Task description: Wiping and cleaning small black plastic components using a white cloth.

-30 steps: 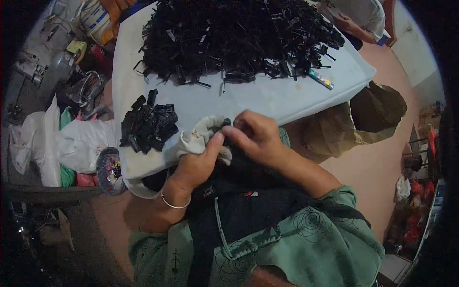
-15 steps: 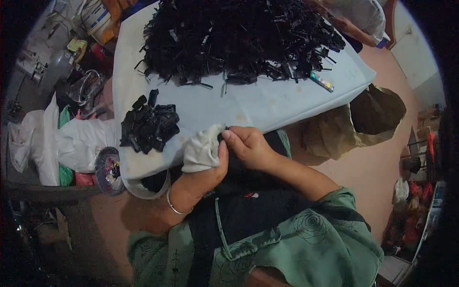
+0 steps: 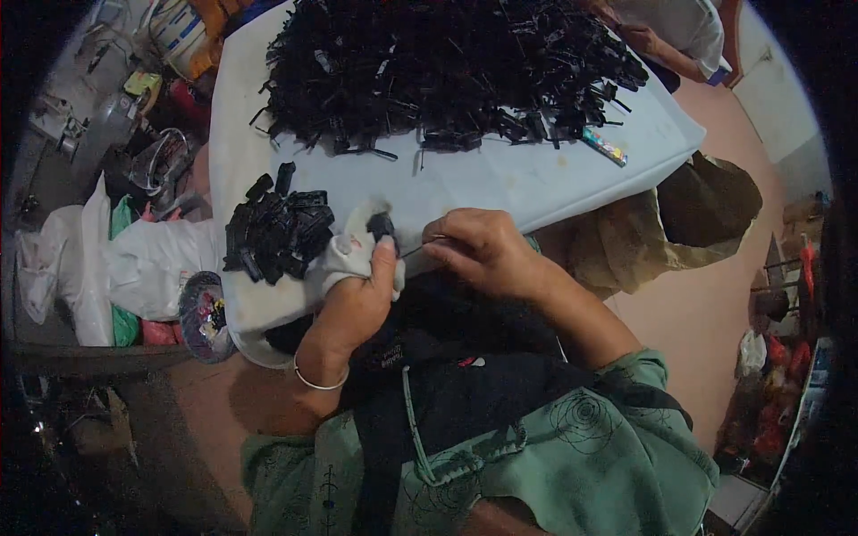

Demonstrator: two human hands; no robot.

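Note:
My left hand [image 3: 357, 299], its fingers covered by a white fabric glove or cloth [image 3: 344, 259] and its thumb bare, grips a small black plastic part [image 3: 382, 226] near the table's front edge. Just to the right, my right hand [image 3: 483, 246] is closed in a pinch. Something thin and dark shows at its fingertips, too small to name. A small pile of black plastic parts [image 3: 281, 232] lies on the table left of my left hand. Beyond both hands a far larger heap of black parts [image 3: 447, 71] covers the back of the table.
The white-covered table [image 3: 536, 192] holds both piles. A colourful slim packet [image 3: 605, 147] lies at the heap's right edge. A brown paper sack [image 3: 626, 241] stands open at right. White bags [image 3: 152, 268] and a clear bowl [image 3: 204, 317] are at left. Another person's arm [image 3: 661, 49] shows at far right.
My hands have moved apart; the left went left toward the small pile, with the black part now in plain sight. My right hand has shifted slightly right.

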